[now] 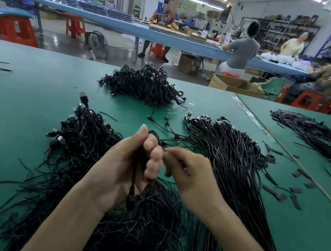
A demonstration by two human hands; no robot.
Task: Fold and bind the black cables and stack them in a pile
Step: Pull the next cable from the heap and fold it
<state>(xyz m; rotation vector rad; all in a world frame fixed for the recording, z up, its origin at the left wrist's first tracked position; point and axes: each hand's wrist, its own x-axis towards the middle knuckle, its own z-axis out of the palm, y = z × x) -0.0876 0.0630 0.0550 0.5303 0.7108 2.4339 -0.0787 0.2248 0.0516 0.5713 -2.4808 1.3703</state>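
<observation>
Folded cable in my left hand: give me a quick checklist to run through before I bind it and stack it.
1. Left hand grip on the folded cable: ok, fingers curled round it.
2. Tie held in right hand: cannot tell, the fingers are blurred.
3. Tie already round the cable: cannot tell, fingers hide it.
4. Far pile uncovered for stacking: ok.
5. Loose cables beside the right hand: ok.

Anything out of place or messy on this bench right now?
Nothing serious. Short black strips lie scattered over the green table on the right, apart from the heap, and a few loose cables lie separate at centre.
</observation>
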